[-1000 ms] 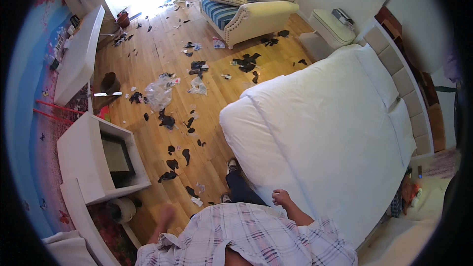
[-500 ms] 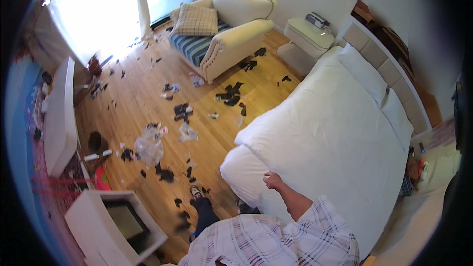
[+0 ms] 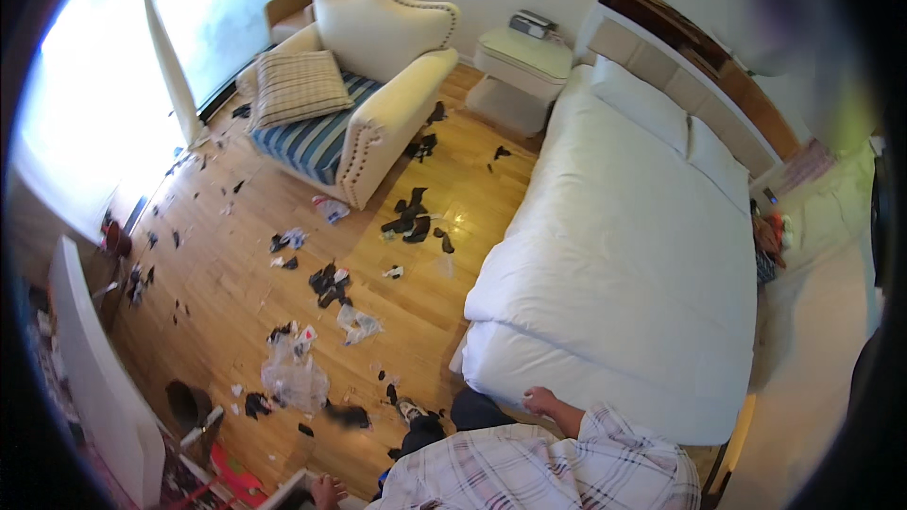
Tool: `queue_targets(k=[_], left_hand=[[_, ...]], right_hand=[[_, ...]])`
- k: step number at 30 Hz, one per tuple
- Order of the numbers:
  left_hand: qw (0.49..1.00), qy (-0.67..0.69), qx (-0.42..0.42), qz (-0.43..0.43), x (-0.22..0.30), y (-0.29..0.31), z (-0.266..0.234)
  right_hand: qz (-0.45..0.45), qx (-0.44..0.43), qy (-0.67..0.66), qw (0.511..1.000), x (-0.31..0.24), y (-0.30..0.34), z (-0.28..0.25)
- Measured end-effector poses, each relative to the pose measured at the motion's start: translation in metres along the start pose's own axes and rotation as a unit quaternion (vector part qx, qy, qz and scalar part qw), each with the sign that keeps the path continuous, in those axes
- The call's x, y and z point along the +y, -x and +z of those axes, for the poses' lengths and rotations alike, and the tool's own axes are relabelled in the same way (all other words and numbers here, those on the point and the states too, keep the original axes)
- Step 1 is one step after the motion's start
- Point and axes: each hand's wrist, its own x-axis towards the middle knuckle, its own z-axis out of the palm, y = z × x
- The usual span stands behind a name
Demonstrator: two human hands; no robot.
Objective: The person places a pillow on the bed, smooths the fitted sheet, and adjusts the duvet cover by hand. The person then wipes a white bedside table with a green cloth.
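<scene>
My right hand is at the foot of the white-covered bed, its fingers loosely curled in. Nothing shows in it. At the lower edge my left hand has come into view beside the white cabinet; its fingers are slightly bent and apart, with no object visible in them. Below me, one shoe stands on the wooden floor among torn black scraps. A crumpled clear plastic bag lies to the left of my feet.
A cream armchair with a striped seat and a plaid cushion stands ahead. Beside the bed is a nightstand. A dark bin, a red dustpan-like object and a long white unit line the left.
The view has shifted, and the bed's foot and floor litter now sit closer to my body. My left hand has appeared at the bottom; my right hand has moved lower, toward my body.
</scene>
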Motion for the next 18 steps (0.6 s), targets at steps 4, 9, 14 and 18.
queue_targets(k=[4, 9, 14, 18], left_hand=[[0.998, -0.043, -0.028, 0.026, 0.098, -0.058, -0.007], [0.971, -0.173, -0.16, 0.042, 0.211, -0.103, 0.066], [0.909, -0.323, -0.261, 0.04, 0.314, -0.13, 0.142], [0.848, -0.433, -0.3, 0.059, 0.383, -0.16, 0.171]], right_hand=[[0.043, 0.016, -0.071, 0.996, -0.021, 0.016, 0.016], [-0.019, 0.005, 0.029, 0.999, -0.046, -0.047, 0.02], [-0.027, 0.135, -0.316, 0.939, -0.138, -0.072, -0.019], [0.0, 0.199, -0.448, 0.872, -0.154, -0.004, 0.0]])
